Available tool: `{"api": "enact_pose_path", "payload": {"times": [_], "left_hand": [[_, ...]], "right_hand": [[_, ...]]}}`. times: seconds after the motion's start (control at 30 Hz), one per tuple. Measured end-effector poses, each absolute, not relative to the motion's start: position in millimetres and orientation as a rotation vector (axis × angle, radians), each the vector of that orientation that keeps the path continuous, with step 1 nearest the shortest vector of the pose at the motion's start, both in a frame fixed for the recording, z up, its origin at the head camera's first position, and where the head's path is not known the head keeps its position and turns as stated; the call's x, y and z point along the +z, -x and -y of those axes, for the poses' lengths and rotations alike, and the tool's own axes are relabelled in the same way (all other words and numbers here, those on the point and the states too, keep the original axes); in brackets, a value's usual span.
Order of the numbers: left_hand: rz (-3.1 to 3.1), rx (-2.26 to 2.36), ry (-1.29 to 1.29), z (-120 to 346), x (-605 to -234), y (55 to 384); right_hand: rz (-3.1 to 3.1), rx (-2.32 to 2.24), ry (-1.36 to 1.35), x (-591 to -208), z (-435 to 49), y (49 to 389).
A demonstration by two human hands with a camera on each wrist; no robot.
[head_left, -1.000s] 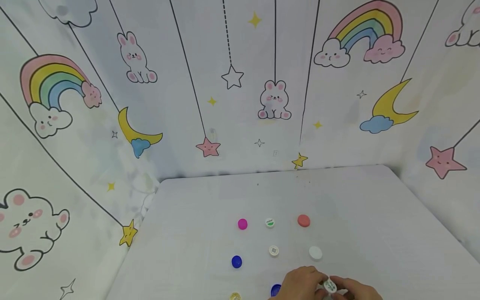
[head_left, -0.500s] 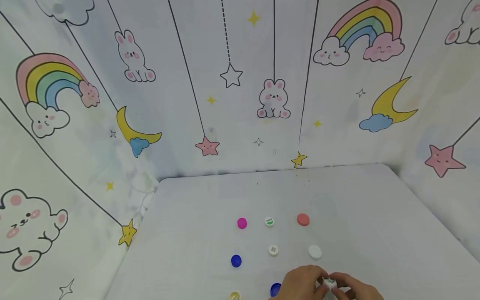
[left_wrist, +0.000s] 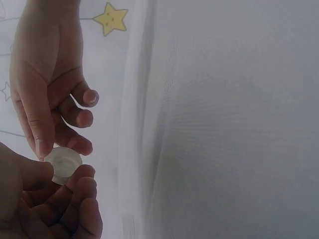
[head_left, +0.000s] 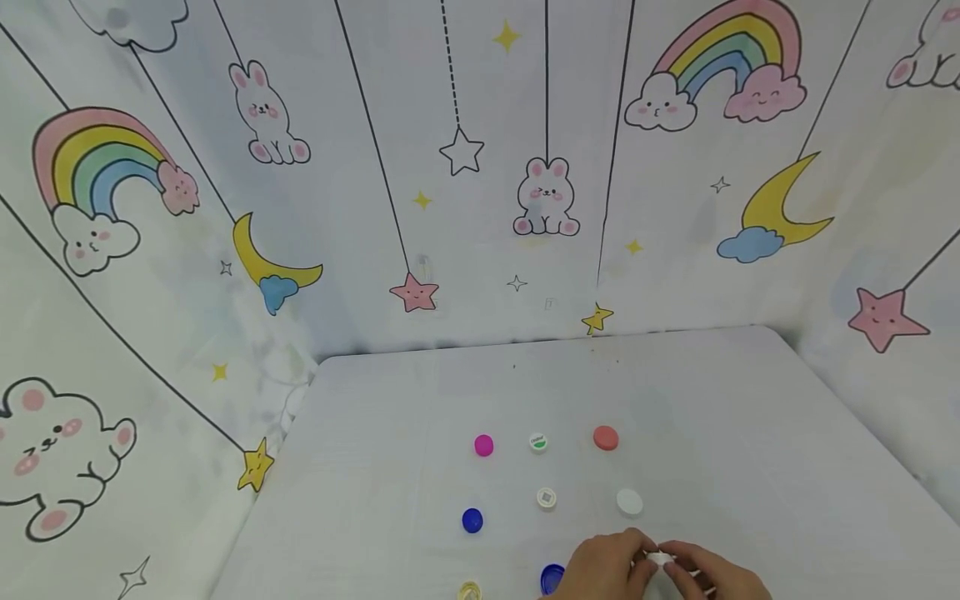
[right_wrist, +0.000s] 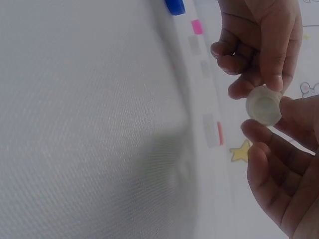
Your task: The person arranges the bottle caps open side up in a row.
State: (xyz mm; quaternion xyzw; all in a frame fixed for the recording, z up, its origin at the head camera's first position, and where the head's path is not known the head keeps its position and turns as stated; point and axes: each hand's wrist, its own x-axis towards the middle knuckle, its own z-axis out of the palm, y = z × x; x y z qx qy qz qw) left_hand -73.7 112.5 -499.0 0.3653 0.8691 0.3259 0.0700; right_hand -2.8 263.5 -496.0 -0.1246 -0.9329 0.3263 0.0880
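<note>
A white bottle cap is held between both hands near the table's front edge. My left hand pinches its left side between thumb and fingertips. From the right, my right hand pinches the other side the same way. In the left wrist view the cap turns its hollow underside to the camera, as the cap does in the right wrist view. Its printed top is hidden from the head view. A blue cap lies just left of my left hand, partly covered by it.
Loose caps lie spread over the white table: magenta, white with green print, red, cream, plain white, dark blue and yellow. A patterned curtain stands behind the table.
The held cap has tilted between the fingers: its printed face showed a second ago and now only a thin white edge does. Both hands keep nearly the same place.
</note>
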Motion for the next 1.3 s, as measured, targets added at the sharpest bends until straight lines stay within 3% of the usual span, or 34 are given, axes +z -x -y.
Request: {"api": "enact_pose_path", "payload": {"times": [0.67,1.3], "left_hand": [[-2.312,1.339,-0.67,-115.7,-493.8,74.4],[-2.235,1.478,-0.759,-116.3,-502.8,70.6]], "right_hand": [[2.448,1.017,0.021,-505.0,-266.4,-1.5],[2.449,0.938,-0.055,-513.2,-270.3,2.0]]}}
